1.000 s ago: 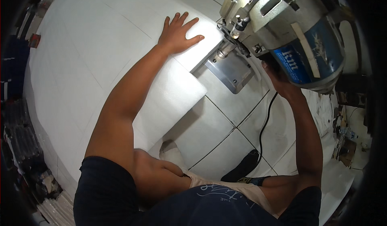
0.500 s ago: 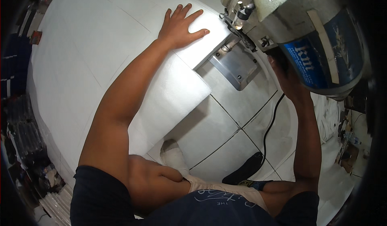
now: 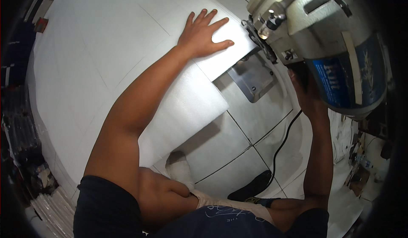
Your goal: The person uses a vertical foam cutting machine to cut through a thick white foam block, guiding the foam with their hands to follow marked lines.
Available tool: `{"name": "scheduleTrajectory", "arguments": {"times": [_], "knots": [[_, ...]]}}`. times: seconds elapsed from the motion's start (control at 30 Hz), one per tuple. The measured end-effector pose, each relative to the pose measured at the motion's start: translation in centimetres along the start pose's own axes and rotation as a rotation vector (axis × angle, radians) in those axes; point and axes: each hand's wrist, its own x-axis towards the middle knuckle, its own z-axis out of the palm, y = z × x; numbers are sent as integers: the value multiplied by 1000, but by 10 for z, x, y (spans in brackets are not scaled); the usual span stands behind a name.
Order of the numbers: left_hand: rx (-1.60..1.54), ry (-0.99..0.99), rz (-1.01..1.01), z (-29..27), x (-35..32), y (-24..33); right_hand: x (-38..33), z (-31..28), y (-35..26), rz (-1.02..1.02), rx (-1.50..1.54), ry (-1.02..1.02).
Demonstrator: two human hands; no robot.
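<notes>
My left hand (image 3: 202,38) lies flat with its fingers spread on a smooth white foam-like sheet (image 3: 182,110), near the sheet's edge beside a cutting machine (image 3: 297,29). The machine stands upright, with a heavy grey motor housing that carries a blue label and a tape strip. Its metal base plate (image 3: 255,83) rests on the tiles, partly under the sheet's edge. Closed around the machine's dark handle (image 3: 302,73), my right hand (image 3: 310,100) sits below the housing. Its thumb shows, while the other fingers are mostly hidden.
A black cable (image 3: 280,140) curves across the grey floor tiles (image 3: 221,146). My feet show near the lower middle, one in a light sock (image 3: 178,168), one in dark footwear (image 3: 250,186). Wrapped stacks (image 3: 21,127) line the left side. Crumpled white material (image 3: 342,136) lies at right.
The whole view has shifted, so the machine, sheet and left hand appear lower and farther right. My left hand stays flat and my right hand stays at the machine's handle.
</notes>
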Motion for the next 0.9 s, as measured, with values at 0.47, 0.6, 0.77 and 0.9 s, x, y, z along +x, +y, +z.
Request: {"name": "scheduleTrajectory", "arguments": {"times": [0.47,0.6,0.77,0.9], "knots": [[-56,-16,-17,10,-2,1,16,8,-11,128,-143,-58],[-60,8,-7,15,-4,-2,24,15,-8,111,-130,-41],[-66,-11,-11,19,-2,-2,39,21,5,111,-149,-88],[-108,-1,-15,19,-2,-4,44,25,-1,115,-199,-60]]}}
